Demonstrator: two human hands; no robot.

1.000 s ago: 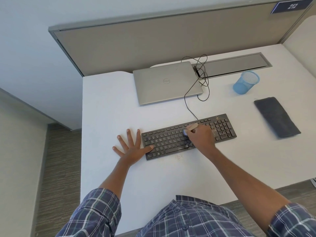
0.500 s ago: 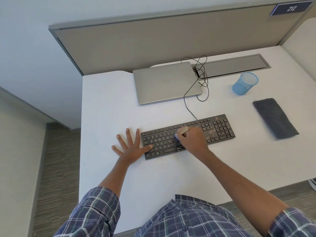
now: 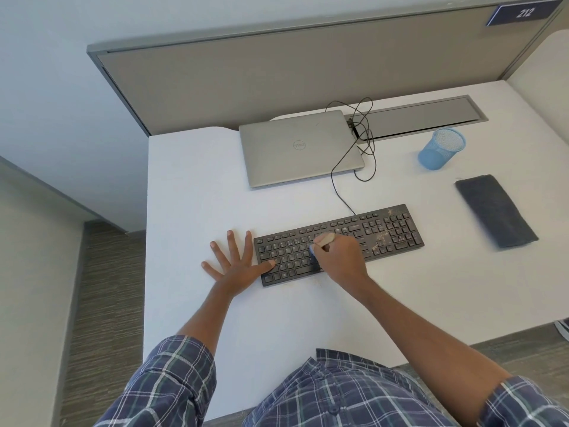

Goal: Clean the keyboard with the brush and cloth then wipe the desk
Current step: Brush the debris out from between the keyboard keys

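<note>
White worktop (image 3: pixel 191 195), keyboard (image 3: pixel 388 229) central. Right hand (image 3: pixel 341 257) gripped brush (image 3: pixel 325 239) by its handle, fingers curled; left hand (image 3: pixel 237 266) flat, fingers wide, at keyboard's 9 o'clock. Brush judged light, stiff.

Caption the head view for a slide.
Right hand holds a brush on the keyboard, left hand flat at its end, folded grey cloth lies aside.

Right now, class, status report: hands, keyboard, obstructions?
Left hand flat, thumb on keyboard. Right hand grips brush on keys. Debris at right end; cloth lies apart.
</note>
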